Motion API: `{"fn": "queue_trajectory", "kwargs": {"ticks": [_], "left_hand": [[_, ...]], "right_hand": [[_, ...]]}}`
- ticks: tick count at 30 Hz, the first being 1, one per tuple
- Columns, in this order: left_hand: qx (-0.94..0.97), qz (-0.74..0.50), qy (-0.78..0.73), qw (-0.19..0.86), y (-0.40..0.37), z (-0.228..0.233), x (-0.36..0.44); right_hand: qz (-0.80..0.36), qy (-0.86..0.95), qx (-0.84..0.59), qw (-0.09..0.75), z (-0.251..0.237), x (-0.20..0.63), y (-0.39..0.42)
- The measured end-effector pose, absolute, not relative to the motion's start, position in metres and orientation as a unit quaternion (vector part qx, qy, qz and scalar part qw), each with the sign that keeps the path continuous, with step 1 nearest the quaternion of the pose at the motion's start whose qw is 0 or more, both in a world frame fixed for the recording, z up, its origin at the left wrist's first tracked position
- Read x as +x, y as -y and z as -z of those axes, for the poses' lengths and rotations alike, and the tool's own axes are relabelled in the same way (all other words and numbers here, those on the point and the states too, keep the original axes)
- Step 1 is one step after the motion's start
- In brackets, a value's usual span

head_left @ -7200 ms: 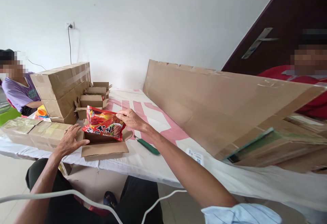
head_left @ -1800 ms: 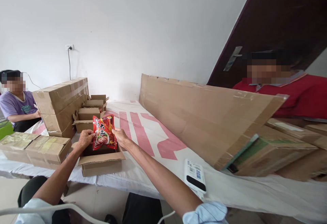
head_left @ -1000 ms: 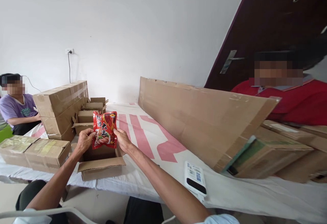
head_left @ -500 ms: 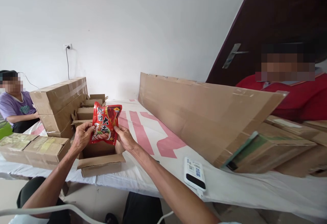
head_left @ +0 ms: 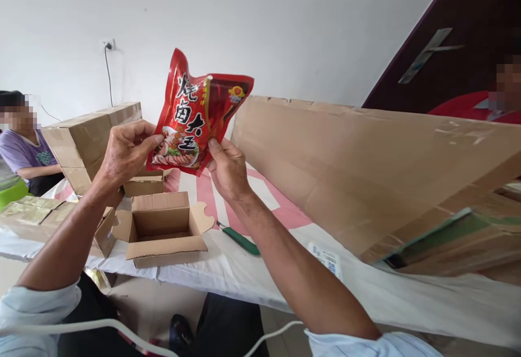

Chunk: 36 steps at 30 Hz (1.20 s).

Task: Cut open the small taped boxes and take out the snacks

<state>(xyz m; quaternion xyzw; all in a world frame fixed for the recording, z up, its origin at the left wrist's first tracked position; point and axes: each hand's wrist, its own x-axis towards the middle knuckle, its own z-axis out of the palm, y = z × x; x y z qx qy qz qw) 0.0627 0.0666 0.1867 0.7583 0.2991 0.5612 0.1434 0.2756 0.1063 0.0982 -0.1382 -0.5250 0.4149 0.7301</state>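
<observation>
Both hands grip one red snack packet point(head_left: 195, 115), raised upright above the bench point(head_left: 285, 286): left hand point(head_left: 124, 151) pinches its lower left edge, right hand point(head_left: 228, 170) pinches the lower right corner. Below them an open cardboard box point(head_left: 163, 229) sits near the bench's front edge, flaps spread. Green-handled knife point(head_left: 240, 237) lies just right of the box. Large flattened carton point(head_left: 366, 161) leans further right.
</observation>
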Motion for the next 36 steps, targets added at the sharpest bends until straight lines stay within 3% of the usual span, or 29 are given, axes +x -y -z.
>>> {"fn": "queue_trajectory", "kwargs": {"ticks": [5, 11, 14, 20, 26, 32, 36], "left_hand": [[0.816, -0.419, -0.388, 0.094, -0.088, -0.165, 0.044], [0.865, -0.038, -0.500, 0.025, -0.122, -0.078, 0.026], [0.842, 0.043, -0.538, 0.020, -0.127, -0.046, 0.027], [0.868, 0.022, -0.494, 0.033, -0.118, -0.025, 0.037], [0.882, -0.076, -0.458, 0.084, -0.133, -0.045, 0.040], [0.783, -0.270, -0.495, 0.262, -0.177, -0.066, 0.048], [0.734, -0.307, -0.507, 0.332, -0.187, -0.060, 0.057]], "right_hand": [[-0.381, 0.490, -0.215, 0.754, -0.068, 0.291, -0.126], [-0.388, 0.360, -0.325, 0.784, -0.005, 0.320, -0.147], [-0.362, 0.327, -0.363, 0.794, 0.017, 0.332, -0.151], [-0.340, 0.307, -0.411, 0.788, 0.051, 0.341, -0.162], [-0.341, 0.377, -0.436, 0.743, 0.073, 0.331, -0.170], [-0.443, 0.451, -0.376, 0.678, 0.080, 0.306, -0.174], [-0.491, 0.518, -0.346, 0.609, 0.087, 0.294, -0.175]]}}
